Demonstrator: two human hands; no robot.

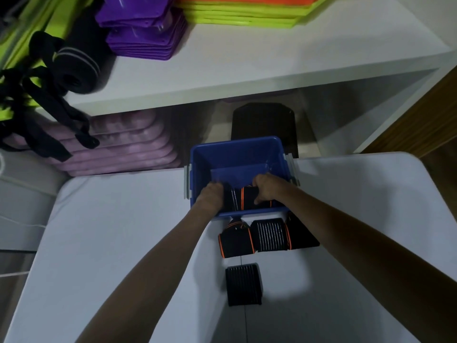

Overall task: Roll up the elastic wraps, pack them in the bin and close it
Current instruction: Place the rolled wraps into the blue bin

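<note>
A blue bin (237, 151) stands open at the far edge of the white table (123, 243). Both of my hands reach into its near end. My left hand (210, 195) and my right hand (265, 188) grip rolled black wraps with orange edges (247, 200) lying against the near wall. Just outside the bin sit three more rolled wraps: an orange-edged one (236, 241), a striped one (269, 235) and one partly under my right forearm (301, 237). Nearer to me lies a black ribbed wrap (243, 284). No lid is in sight.
Behind the bin stands a white shelf (247, 78) bearing purple pads (146, 28), green and orange pads (247, 11) and black straps (61, 70). Pink pads (128, 144) and a black board (263, 122) sit below it.
</note>
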